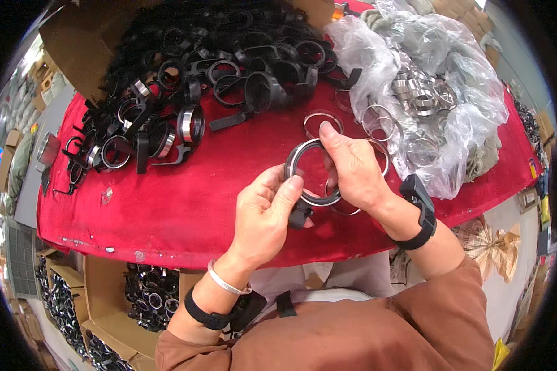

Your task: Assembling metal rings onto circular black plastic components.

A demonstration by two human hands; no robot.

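Note:
My left hand [263, 213] grips a black ring clamp [300, 167] with a silver inner band by its left side and its short black tab. My right hand [353, 167] pinches the same ring at its right rim, thumb pressed onto the band. The ring is held above the red cloth [185, 198], roughly upright and facing me. Loose thin silver rings [322, 120] lie on the cloth just beyond my hands.
A big heap of black ring clamps [216, 55] covers the far left of the table. Clear plastic bags [427, 74] with silver rings lie at the far right. Cardboard boxes [114, 309] holding more rings stand below the table's near edge on the left.

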